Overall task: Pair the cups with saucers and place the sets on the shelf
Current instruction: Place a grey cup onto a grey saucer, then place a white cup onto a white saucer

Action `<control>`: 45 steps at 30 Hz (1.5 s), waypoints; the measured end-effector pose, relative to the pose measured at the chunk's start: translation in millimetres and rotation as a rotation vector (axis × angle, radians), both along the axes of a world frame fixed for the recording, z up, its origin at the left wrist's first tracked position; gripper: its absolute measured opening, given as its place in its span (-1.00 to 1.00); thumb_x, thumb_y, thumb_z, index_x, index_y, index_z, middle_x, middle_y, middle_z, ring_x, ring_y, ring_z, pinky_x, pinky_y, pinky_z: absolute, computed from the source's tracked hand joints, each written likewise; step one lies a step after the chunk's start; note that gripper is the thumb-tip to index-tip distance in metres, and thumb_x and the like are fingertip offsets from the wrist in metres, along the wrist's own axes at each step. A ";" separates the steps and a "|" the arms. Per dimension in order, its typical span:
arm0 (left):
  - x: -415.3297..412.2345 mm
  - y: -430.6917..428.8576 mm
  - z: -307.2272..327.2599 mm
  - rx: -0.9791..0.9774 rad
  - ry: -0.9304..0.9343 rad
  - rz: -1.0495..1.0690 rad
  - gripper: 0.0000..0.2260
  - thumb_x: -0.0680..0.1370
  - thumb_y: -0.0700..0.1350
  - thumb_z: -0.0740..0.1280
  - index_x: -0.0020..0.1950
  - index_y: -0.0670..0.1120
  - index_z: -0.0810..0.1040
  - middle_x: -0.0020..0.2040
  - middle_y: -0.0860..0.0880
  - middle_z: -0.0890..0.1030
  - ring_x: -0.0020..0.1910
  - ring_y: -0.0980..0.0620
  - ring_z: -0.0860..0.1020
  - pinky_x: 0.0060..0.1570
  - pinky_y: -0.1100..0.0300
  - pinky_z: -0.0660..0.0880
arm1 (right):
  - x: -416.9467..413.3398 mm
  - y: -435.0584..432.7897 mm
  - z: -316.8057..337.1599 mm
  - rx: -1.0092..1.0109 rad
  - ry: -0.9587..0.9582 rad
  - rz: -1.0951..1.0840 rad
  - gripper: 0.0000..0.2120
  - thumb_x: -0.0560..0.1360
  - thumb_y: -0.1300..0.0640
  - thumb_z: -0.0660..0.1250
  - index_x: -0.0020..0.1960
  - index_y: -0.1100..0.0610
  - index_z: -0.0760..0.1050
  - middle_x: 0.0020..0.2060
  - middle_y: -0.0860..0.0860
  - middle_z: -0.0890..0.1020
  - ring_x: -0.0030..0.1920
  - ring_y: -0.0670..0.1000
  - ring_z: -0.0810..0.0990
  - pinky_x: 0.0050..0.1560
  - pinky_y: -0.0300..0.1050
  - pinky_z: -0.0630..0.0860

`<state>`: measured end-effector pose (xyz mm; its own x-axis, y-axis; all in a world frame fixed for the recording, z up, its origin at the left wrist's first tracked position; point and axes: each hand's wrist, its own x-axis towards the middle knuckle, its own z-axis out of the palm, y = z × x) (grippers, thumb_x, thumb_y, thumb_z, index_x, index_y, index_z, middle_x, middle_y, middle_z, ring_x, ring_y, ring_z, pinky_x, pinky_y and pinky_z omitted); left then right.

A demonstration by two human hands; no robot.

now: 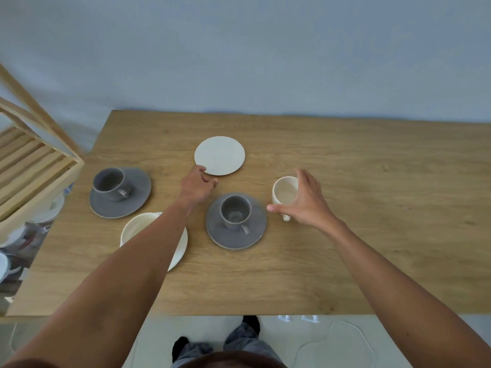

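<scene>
left hand (198, 185): frame centre, fingers pinching near edge of white saucer (219, 155)
right hand (305, 201): centre-right, fingers wrapped round cream cup (284, 193) on desk (372, 208)

Pretty soft, even light, kinda cool and flat, no glare anywhere. Shadows are faint, just a thin smudge under the saucers (219, 155) on the table (372, 181). Wide-angle bend is obvious: the shelf (34, 166) leans hard at the left edge and looks smeary. Whole frame's a bit soft.
</scene>
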<state>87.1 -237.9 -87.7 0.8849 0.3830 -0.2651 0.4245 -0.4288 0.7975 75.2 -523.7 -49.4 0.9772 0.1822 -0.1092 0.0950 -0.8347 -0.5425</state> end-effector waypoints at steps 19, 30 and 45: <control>31.5 21.7 -23.1 0.067 -0.016 0.101 -0.40 0.46 0.05 0.45 0.44 -0.02 0.35 -0.16 0.09 0.60 -0.07 0.10 0.55 0.06 0.12 0.44 | 75.8 28.0 5.3 0.236 0.030 0.043 -0.15 0.11 -0.11 0.62 0.31 0.00 0.36 0.16 -0.06 0.52 0.13 0.00 0.48 0.02 -0.10 0.42; 32.0 24.2 -24.4 0.008 -0.039 0.127 -0.51 0.44 0.00 0.46 0.35 0.05 0.44 -0.19 0.06 0.64 -0.14 0.16 0.56 0.02 0.14 0.50 | 164.4 139.2 13.6 0.223 0.061 0.294 -0.23 0.12 -0.07 0.63 0.24 0.06 0.43 0.10 -0.03 0.56 0.07 0.00 0.52 -0.07 -0.16 0.39; 25.5 18.2 -12.2 -0.047 -0.052 0.133 -0.52 0.46 -0.04 0.45 0.36 0.03 0.44 -0.14 0.01 0.62 -0.07 0.03 0.58 0.15 -0.04 0.51 | 174.0 170.7 -6.6 0.165 0.111 0.382 -0.09 0.10 -0.07 0.63 0.38 0.05 0.36 0.21 0.00 0.52 0.13 0.00 0.47 0.03 -0.09 0.42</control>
